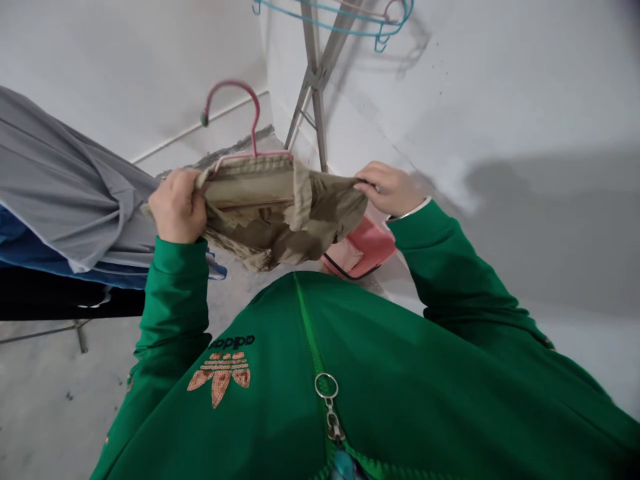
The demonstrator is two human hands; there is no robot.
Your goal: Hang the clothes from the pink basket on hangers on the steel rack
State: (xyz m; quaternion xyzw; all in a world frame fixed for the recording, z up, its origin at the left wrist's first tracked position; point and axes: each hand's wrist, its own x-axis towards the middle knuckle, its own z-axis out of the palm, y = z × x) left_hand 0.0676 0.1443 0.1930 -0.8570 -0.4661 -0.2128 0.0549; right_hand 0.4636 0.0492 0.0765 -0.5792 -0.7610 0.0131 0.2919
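Observation:
A khaki garment with a collar-like edge, most likely a shirt (320, 227), is stretched between my two hands. Inside its neck opening sits a pink hanger (255, 127), its hook standing up above the cloth. My left hand (179, 205) is closed on the garment's left side, close to the hanger's end. With thumb and fingers, my right hand (387, 188) pinches the garment's right side and pulls it outward. The hanger's right arm is partly hidden by the cloth.
Grey and blue clothes (75, 180) hang at the left. A metal drying rack (314, 80) stands by the wall, with a blue hanging ring (345, 30) at its top. Below the garment, a pink bucket (375, 243) with a dark handle rests on the floor.

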